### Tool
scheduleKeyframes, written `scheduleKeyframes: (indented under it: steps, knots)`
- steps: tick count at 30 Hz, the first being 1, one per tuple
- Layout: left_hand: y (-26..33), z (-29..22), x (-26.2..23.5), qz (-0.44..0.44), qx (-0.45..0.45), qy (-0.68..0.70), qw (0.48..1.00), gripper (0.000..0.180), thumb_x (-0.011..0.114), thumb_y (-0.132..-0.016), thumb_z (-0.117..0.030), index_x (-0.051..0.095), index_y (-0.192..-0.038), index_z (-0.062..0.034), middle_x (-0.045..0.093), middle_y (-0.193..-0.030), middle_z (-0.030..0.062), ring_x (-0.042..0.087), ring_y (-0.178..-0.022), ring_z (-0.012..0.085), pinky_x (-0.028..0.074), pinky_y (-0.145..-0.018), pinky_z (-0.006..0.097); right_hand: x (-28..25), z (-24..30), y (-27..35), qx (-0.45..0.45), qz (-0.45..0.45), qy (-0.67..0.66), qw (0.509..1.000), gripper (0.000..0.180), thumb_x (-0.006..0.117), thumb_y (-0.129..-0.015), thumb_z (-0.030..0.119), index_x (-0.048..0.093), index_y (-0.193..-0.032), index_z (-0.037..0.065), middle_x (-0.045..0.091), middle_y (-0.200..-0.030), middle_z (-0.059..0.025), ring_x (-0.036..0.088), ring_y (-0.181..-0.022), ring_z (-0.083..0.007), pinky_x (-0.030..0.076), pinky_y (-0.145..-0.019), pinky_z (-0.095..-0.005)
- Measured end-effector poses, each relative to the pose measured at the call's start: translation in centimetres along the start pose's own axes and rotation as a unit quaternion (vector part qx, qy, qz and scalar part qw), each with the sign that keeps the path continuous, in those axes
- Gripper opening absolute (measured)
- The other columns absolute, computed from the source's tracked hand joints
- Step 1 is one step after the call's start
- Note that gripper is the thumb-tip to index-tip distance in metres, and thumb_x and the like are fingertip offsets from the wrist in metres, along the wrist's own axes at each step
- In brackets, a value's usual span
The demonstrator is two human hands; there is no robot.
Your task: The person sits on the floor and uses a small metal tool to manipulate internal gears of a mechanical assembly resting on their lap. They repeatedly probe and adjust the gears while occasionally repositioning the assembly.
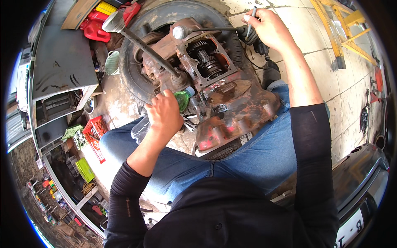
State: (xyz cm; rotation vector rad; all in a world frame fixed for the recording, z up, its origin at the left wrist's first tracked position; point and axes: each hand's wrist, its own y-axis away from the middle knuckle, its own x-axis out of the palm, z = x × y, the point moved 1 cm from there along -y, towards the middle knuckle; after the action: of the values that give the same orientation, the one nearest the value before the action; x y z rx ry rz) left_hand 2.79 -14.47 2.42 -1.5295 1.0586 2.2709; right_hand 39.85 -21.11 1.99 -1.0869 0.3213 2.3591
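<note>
My left hand (165, 113) is wrapped round a plastic bottle (182, 100) with green in it. The bottle lies tilted, its pale cap toward the gearbox, and my fingers hide its middle. Between my knees sits the greasy, rust-red gearbox (244, 99), its top opening showing dark gears (205, 58). Up at the right, my right hand (266, 27) pinches a thin dark rod (251, 22) in its fingertips. That hand is above a black object (248, 36) at the end of a lever with a white knob (179, 32). A longer gear lever (149, 51) slants up to the left.
A large tyre (136, 78) lies behind the gearbox. Red containers (96, 27) and a grey cabinet (62, 58) stand at the left, with a red basket (94, 136) below. A yellow stand (331, 31) is far right; a dark car bumper (357, 177) is near right.
</note>
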Motion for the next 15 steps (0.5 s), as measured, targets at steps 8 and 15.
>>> scheduleKeyframes:
  steps: [8,15]
  knots:
    - [0.2,-0.7,-1.5,-0.035,0.104,0.058,0.992,0.052,0.077,-0.070,-0.003,0.053,-0.116,-0.0011,0.067,-0.106,0.0197,0.067,-0.109,0.0406,0.051,-0.088,0.059,0.0,0.8,0.2,-0.015,-0.010,-0.005,1.000,0.037,0.064,-0.106,0.039,0.077,-0.118,0.006,0.078,-0.103,-0.0169,0.075,-0.098,-0.0315,0.055,-0.092,-0.0446]
    - [0.1,0.5,-0.3,-0.066,0.117,0.089,0.987,0.053,0.078,-0.069,-0.004,0.052,-0.116,-0.0038,0.067,-0.107,0.0182,0.067,-0.109,0.0388,0.051,-0.088,0.056,0.1,1.1,0.1,0.014,-0.003,0.024,1.000,0.033,0.066,-0.106,0.033,0.079,-0.117,0.004,0.081,-0.106,-0.0133,0.076,-0.102,-0.0240,0.054,-0.094,-0.0380]
